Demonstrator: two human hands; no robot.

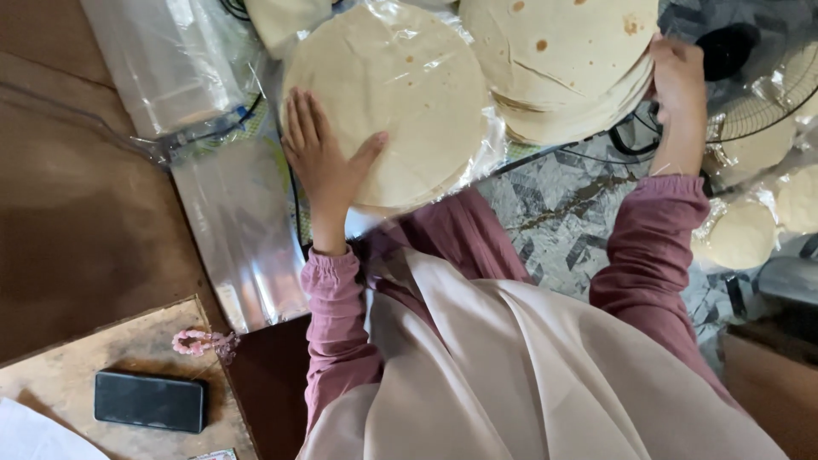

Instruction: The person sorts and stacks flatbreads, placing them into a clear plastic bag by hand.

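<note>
My left hand (322, 158) lies flat, fingers spread, on the near left edge of a round stack of pale flatbreads wrapped in clear plastic (400, 94). My right hand (679, 78) grips the right edge of a bigger, unwrapped stack of flatbreads (562, 60) with brown spots, just beyond it. Both sleeves are mauve, and a beige cloth hangs down in front of me.
Clear plastic bags lie in a pile (170, 60) at the far left and flat sheets (247, 230) lie nearer. A fan's wire guard (767, 94) and bagged flatbreads (745, 234) sit at the right. A black phone (150, 400) and pink beads (200, 342) rest on a wooden board.
</note>
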